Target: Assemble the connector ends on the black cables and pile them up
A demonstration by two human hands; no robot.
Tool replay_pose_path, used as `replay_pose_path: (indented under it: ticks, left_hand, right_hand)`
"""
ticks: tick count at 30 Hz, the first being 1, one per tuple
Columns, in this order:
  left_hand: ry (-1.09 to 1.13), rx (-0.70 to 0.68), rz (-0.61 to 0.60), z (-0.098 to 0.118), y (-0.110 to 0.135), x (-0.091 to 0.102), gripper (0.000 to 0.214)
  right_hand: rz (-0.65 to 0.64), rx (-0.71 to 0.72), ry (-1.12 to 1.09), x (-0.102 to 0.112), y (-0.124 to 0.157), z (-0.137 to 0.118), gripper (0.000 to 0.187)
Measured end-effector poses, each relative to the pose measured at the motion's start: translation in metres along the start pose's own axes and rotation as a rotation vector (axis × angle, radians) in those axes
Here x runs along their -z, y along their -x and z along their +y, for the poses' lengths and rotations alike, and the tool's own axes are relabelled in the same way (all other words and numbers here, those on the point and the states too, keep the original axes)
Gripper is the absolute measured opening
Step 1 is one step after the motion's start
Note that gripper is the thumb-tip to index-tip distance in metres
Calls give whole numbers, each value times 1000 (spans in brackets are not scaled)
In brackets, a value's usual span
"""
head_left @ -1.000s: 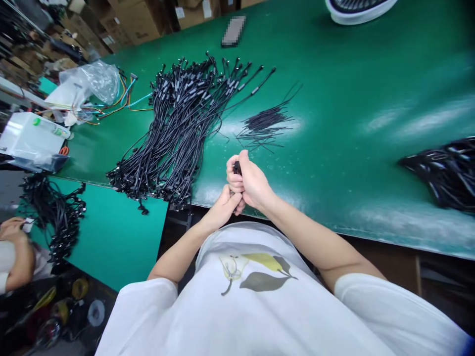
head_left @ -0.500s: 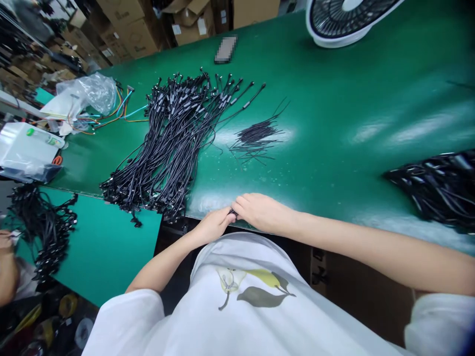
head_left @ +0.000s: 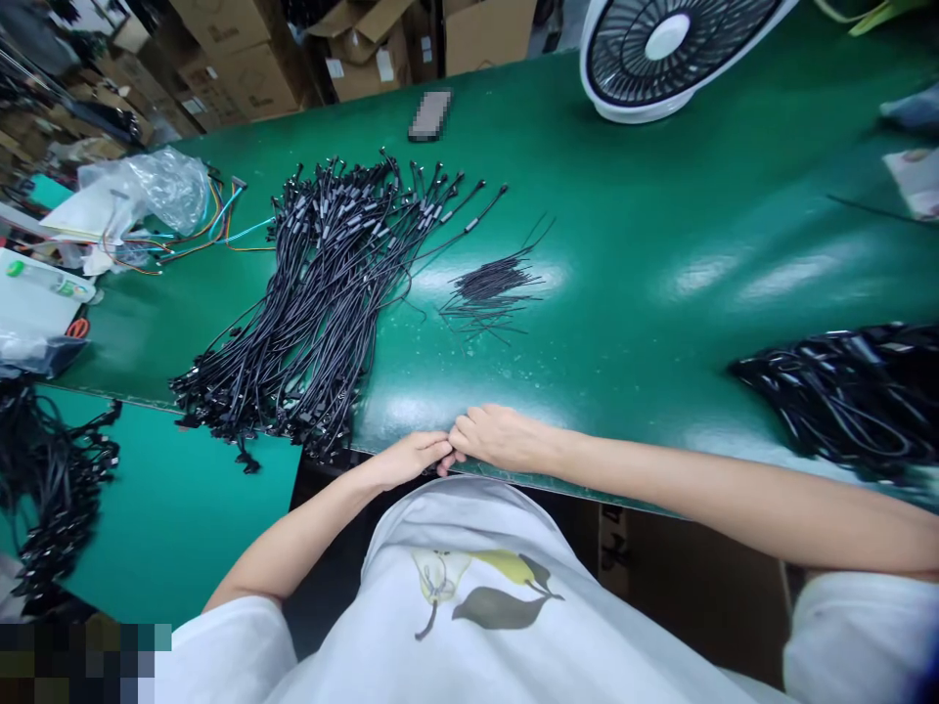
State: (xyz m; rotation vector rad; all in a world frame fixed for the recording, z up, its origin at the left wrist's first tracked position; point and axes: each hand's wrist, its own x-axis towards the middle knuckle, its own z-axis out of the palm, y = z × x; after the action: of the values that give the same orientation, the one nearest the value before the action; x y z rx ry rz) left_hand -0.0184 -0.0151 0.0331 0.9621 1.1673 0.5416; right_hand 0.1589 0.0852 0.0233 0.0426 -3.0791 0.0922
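My left hand (head_left: 408, 457) and my right hand (head_left: 500, 437) meet fingertip to fingertip at the near edge of the green table (head_left: 660, 225). Both have their fingers curled and pressed together; whatever lies between them is hidden. A big heap of black cables with connectors (head_left: 323, 293) lies on the table to the left of my hands. A small bunch of thin black ties (head_left: 490, 288) lies beyond my hands, toward the middle.
A white fan (head_left: 664, 49) stands at the far edge. Another pile of black cables (head_left: 843, 396) lies at the right. A clear plastic bag with coloured wires (head_left: 147, 191) and a white box (head_left: 40, 293) sit far left. More cables (head_left: 51, 489) hang over a lower green table (head_left: 191, 508).
My hands dropped from a raised grip on a small black part down to the table's near edge. The part no longer shows. The view tilted up, revealing more of the fan.
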Motion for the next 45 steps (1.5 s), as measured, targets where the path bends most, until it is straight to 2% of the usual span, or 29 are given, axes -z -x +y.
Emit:
replay_pose_path:
  ticks: [3, 4, 5, 7, 9, 10, 12, 14, 17, 19, 23, 25, 29, 31, 34, 36, 38, 41, 43, 45]
  left_hand:
    - [104, 2, 138, -8, -4, -3, 44]
    - [157, -15, 193, -10, -5, -2, 44]
    - [223, -39, 255, -10, -6, -1, 44]
    - [377, -95, 381, -7, -7, 3, 42]
    - [497, -147, 456, 0, -9, 8, 40]
    - [531, -167, 465, 4, -9, 9, 39]
    - [549, -197, 464, 11, -10, 9, 38]
    - [542, -222, 469, 15, -10, 7, 38]
    - [544, -252, 470, 15, -10, 2, 40]
    - [561, -270, 450, 14, -10, -2, 40]
    - [594, -281, 435, 15, -9, -6, 40]
    - [603, -283, 449, 16, -6, -6, 41]
    - [626, -291, 471, 15, 1, -6, 43]
    - [649, -278, 436, 14, 2, -9, 46]
    - [676, -263, 354, 11, -2, -15, 57]
    - [641, -277, 344, 7, -6, -16, 55]
    - [527, -304, 412, 3, -8, -16, 47]
    - [235, -304, 555, -2, -10, -11, 39]
    - [46, -289, 624, -3, -11, -8, 33]
    - [-69, -268, 646, -3, -11, -5, 26]
  right_hand:
    - [19, -44, -261, 3, 4, 21, 22]
    - [63, -113, -349, 3, 6, 33, 24]
    - [126, -238, -407, 1, 9, 47, 26]
    - [251, -615, -414, -10, 13, 74, 25]
    - [278, -954, -339, -25, 15, 96, 20]
    - [246, -1043, -309, -33, 14, 103, 18]
    - [165, -1077, -285, -45, 11, 108, 16]
    - [160, -1032, -290, -48, 10, 103, 15]
    - [288, -983, -330, -42, 13, 90, 15]
    - [338, -1034, -317, -38, 12, 85, 17]
    - [174, -1155, -281, -40, 4, 86, 15]
    - [129, -1151, -316, -41, 1, 88, 15]
    - [204, -1095, -436, -35, 3, 79, 11]
    - [252, -992, -621, -28, 2, 61, 11]
    - [247, -749, -1074, -19, -7, 23, 19]
    - [264, -671, -1173, -13, -14, -3, 22]
    - [330, -672, -950, -8, -19, -22, 19]
    - [379, -588, -353, 2, -23, -33, 23]
    - [385, -416, -31, 8, -23, -29, 26]
    - [402, -174, 155, 15, -24, -22, 26]
